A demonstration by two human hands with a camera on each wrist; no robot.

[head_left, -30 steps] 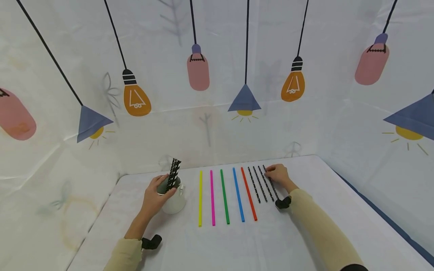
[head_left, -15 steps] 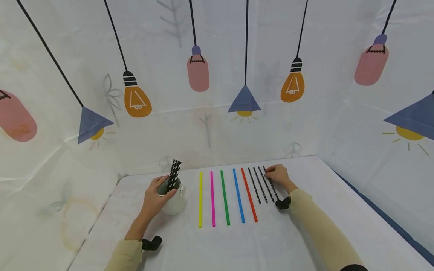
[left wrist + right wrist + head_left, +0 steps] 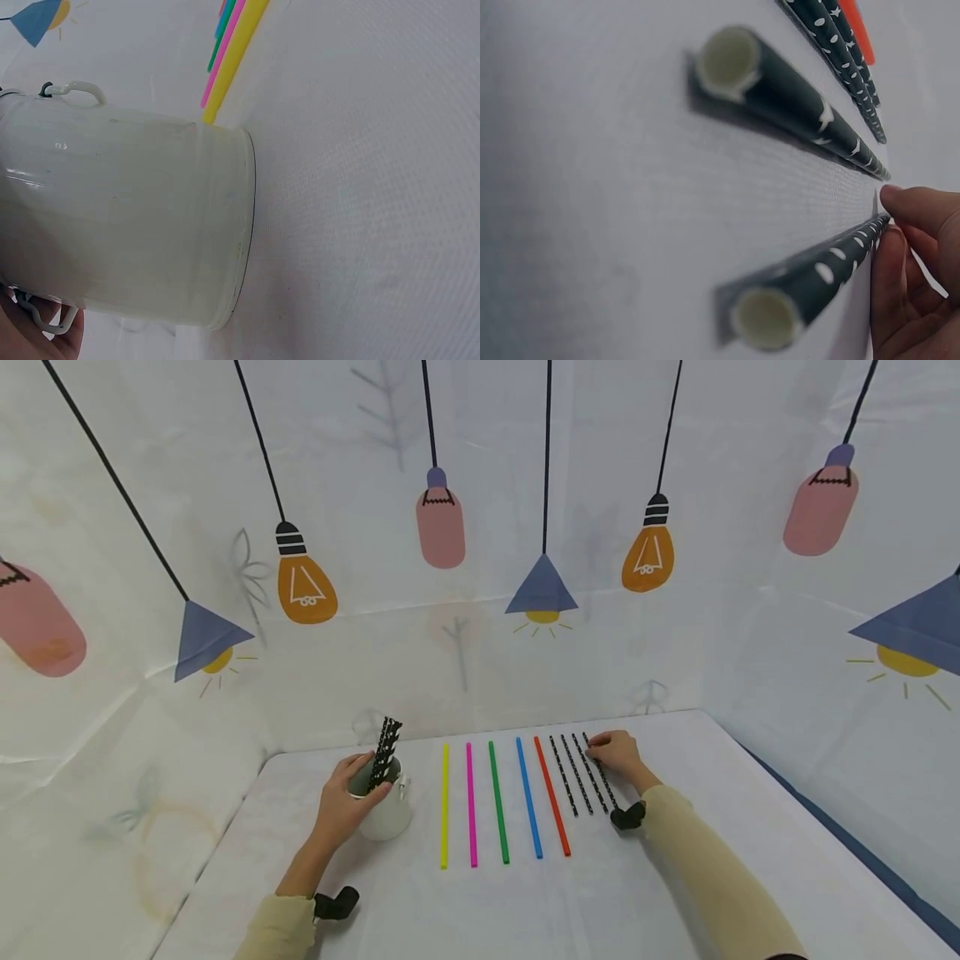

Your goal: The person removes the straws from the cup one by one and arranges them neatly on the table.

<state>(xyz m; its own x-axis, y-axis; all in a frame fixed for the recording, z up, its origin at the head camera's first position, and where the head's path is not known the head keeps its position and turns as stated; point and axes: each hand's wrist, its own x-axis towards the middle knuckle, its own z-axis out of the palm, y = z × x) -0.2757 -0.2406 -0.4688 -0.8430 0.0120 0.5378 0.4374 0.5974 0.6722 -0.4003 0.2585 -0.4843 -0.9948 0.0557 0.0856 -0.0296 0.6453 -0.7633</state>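
My left hand grips a small white metal pail at its rim, on the left part of the table. A bunch of black straws with white patterns leans up out of the pail. The left wrist view shows the pail wall and its side loop. My right hand pinches the far end of the rightmost black patterned straw, which lies on the table. In the right wrist view the thumb and fingers close around that straw; a neighbouring straw lies apart from it.
Between the hands lie yellow, pink, green, blue and orange-red straws, side by side. Several black patterned straws follow. A white sheet with printed lamps hangs behind the white table.
The head view has tilted slightly, so everything sits a little lower in it. Both hands, the pail and the straws keep their places.
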